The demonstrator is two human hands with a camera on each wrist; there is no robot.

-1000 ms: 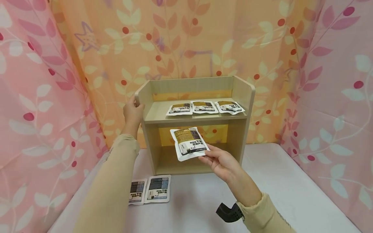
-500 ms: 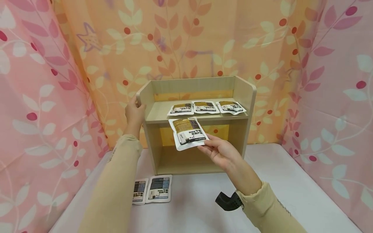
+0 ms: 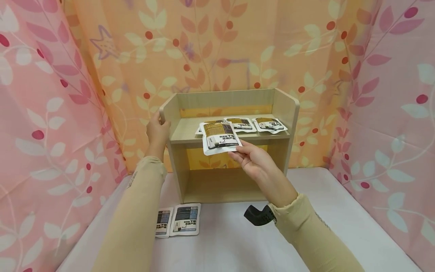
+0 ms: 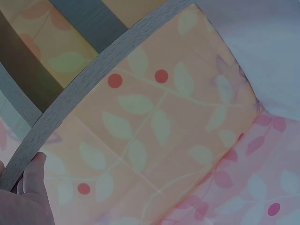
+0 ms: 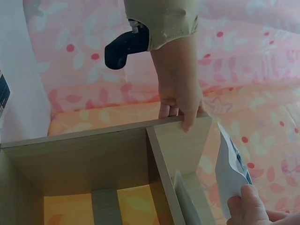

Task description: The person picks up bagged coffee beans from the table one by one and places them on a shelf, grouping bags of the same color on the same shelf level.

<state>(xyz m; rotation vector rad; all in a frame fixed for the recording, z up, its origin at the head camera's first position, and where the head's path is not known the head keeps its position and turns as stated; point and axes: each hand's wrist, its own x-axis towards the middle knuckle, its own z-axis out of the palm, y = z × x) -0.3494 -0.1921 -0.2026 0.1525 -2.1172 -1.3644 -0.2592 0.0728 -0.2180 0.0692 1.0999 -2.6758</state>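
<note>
My right hand point(image 3: 261, 168) pinches a white-edged flat pouch point(image 3: 221, 138) with a gold-brown top by its lower right corner. The pouch is held up in front of the upper board of a small pale wooden shelf point(image 3: 224, 96), overlapping another pouch there in the head view. Two similar pouches, one in the middle point(image 3: 240, 124) and one at the right point(image 3: 269, 124), lie flat on that board. My left hand point(image 3: 158, 136) grips the shelf's left side panel near its top front corner; the left wrist view shows the thumb point(image 4: 35, 173) against the panel's edge.
On the white table point(image 3: 231, 241), front left of the shelf, two pouches with dark blue tops lie side by side, the right one point(image 3: 185, 219) fully visible and the left one point(image 3: 164, 223) partly behind my sleeve. Patterned curtains point(image 3: 217, 45) enclose the table.
My right hand has raised the pouch from in front of the lower compartment to the upper board's level, where it now covers part of the left pouch. The left hand stays on the side panel.
</note>
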